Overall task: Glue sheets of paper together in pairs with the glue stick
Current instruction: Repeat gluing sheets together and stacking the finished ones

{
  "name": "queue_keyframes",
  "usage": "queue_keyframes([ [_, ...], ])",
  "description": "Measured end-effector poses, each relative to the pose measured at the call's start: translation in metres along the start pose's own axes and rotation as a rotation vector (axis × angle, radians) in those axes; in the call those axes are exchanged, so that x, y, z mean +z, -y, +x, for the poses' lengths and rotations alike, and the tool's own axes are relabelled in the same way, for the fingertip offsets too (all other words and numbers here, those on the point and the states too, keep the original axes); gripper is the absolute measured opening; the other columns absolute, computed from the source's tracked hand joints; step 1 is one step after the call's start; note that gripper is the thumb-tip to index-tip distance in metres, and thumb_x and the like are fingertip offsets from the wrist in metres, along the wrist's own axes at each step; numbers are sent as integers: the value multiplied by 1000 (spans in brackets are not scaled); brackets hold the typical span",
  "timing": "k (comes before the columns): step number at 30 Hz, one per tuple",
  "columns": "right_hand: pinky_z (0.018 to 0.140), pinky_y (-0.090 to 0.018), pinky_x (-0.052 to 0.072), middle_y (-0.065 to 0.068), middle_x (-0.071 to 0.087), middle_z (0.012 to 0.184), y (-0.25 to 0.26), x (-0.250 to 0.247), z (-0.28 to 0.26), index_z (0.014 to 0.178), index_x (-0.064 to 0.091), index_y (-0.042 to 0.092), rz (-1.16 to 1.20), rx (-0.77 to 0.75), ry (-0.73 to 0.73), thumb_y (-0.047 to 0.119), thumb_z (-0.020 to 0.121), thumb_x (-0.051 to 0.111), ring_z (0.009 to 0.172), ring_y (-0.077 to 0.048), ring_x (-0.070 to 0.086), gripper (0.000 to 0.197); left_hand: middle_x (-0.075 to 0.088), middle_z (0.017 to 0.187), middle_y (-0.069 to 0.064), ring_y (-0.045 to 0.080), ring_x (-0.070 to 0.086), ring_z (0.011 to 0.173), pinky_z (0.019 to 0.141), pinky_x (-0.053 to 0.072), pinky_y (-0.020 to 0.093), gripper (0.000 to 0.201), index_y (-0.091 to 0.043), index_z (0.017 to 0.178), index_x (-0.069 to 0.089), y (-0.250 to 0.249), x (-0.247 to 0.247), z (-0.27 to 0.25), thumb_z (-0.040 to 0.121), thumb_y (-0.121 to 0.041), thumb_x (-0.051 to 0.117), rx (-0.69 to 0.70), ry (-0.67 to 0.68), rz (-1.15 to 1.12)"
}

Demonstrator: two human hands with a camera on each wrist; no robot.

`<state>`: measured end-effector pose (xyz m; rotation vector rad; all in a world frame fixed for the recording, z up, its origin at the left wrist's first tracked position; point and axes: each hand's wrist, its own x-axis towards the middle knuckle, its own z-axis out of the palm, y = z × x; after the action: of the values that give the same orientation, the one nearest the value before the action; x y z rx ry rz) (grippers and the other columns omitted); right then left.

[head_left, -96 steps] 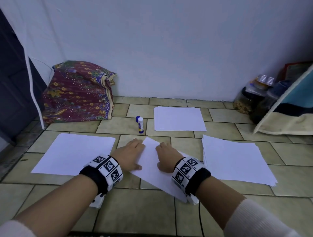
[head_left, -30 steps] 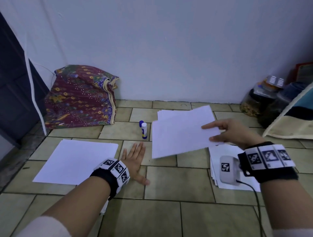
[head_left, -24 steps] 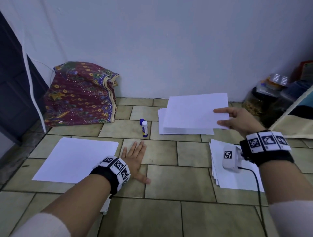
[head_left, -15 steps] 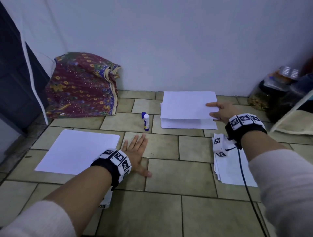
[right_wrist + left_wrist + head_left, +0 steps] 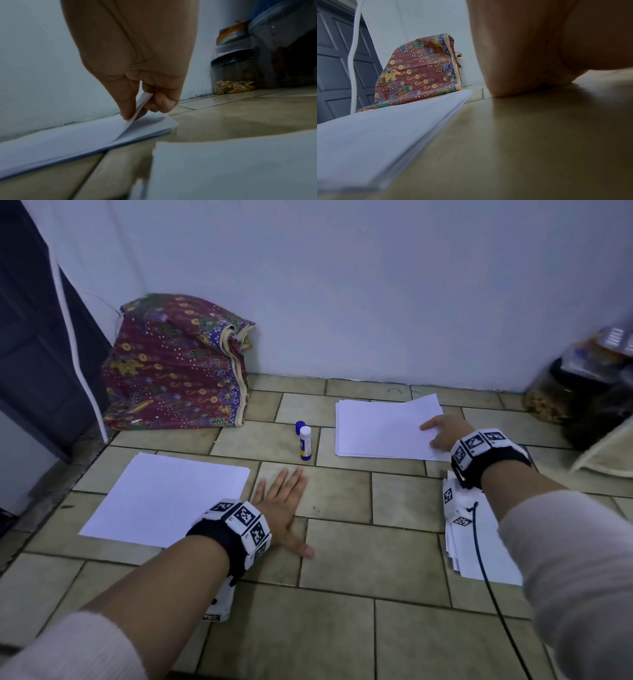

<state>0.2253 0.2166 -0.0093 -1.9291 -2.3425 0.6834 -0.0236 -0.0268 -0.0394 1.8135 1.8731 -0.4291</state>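
While pinched by right hand [image 5: 443,433], top sheet [image 5: 383,426].

- Home floor corner, I judge: tiled floor [image 5: 342,542] meeting painted wall [image 5: 342,285].
- Left along the wall: batik cloth bundle [image 5: 174,381].
- Right along the wall: snack jars [image 5: 233,70].

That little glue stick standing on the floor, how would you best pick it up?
Grip the glue stick around its white body, below the cap, coming from above or from the near side. It stands upright with bare tile around it, so fingers probably fit on both sides. The left hand, flat on the floor, looks nearest.
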Motion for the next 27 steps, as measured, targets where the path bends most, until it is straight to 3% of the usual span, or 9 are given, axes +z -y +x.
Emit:
queue_keyframes([
  [3,86,-26,44,-9,52,132,1,1,3,117,64,23,-27,59,35,-1,80,65,113,-25,56,44,-36,152,-3,18,-33,141,116,-15,49,150,-16,147,-28,2,2,2,28,-90,28,6,-3,6],
  [6,93,-27,45,-5,54,133,9,-6,-1,120,63,28,-116,90,91,10,79,72,117,-23,54,46,-36,152,-3,18,-33,140,116,-15,49,147,-16,147,-27,2,2,3,39,-88,41,4,-7,8],
  [10,107,-29,37,6,53,134,20,-12,-7,122,59,36,-310,85,1,31,86,63,126,-19,48,36,-35,153,-2,20,-31,142,116,-14,48,145,-15,148,-26,0,0,2,45,-86,47,-8,-10,34],
  [12,102,-31,41,1,57,131,23,-13,-11,119,61,32,-322,68,-64,33,88,55,120,-23,51,32,-34,154,-1,20,-30,142,116,-13,49,141,-14,148,-26,-1,-1,2,59,-81,62,-13,-5,40],
  [14,101,-33,42,-6,55,132,27,-18,-19,126,58,21,-277,52,-70,32,92,52,120,-27,51,36,-33,154,0,21,-29,142,117,-12,49,133,-14,148,-25,-1,-1,2,69,-74,64,-19,-20,50],
  [18,103,-34,35,-14,42,144,33,-29,-56,137,45,0,-194,5,104,45,94,49,130,-29,42,62,-32,154,0,21,-28,143,117,-11,49,132,-14,148,-25,-2,1,3,70,-75,62,-31,-27,63],
  [20,107,-36,31,-12,33,151,24,-29,-78,144,33,2,-187,-10,235,55,89,51,136,-27,35,78,-32,155,0,21,-27,143,117,-10,49,132,-13,148,-25,-2,2,3,69,-75,61,-40,-30,76],
  [23,113,-42,27,-11,22,155,5,-14,-114,149,17,5,-262,20,364,71,70,62,141,-29,25,112,-31,155,0,21,-27,143,117,-10,49,134,-13,148,-24,-3,3,4,68,-77,61,-52,-35,85],
  [27,117,-52,8,-17,-23,155,-11,15,-154,145,-21,-1,-486,68,383,73,61,67,143,-37,-19,143,-32,155,0,21,-27,143,115,-10,48,139,-13,148,-24,-4,4,6,63,-80,62,-67,-25,90],
])
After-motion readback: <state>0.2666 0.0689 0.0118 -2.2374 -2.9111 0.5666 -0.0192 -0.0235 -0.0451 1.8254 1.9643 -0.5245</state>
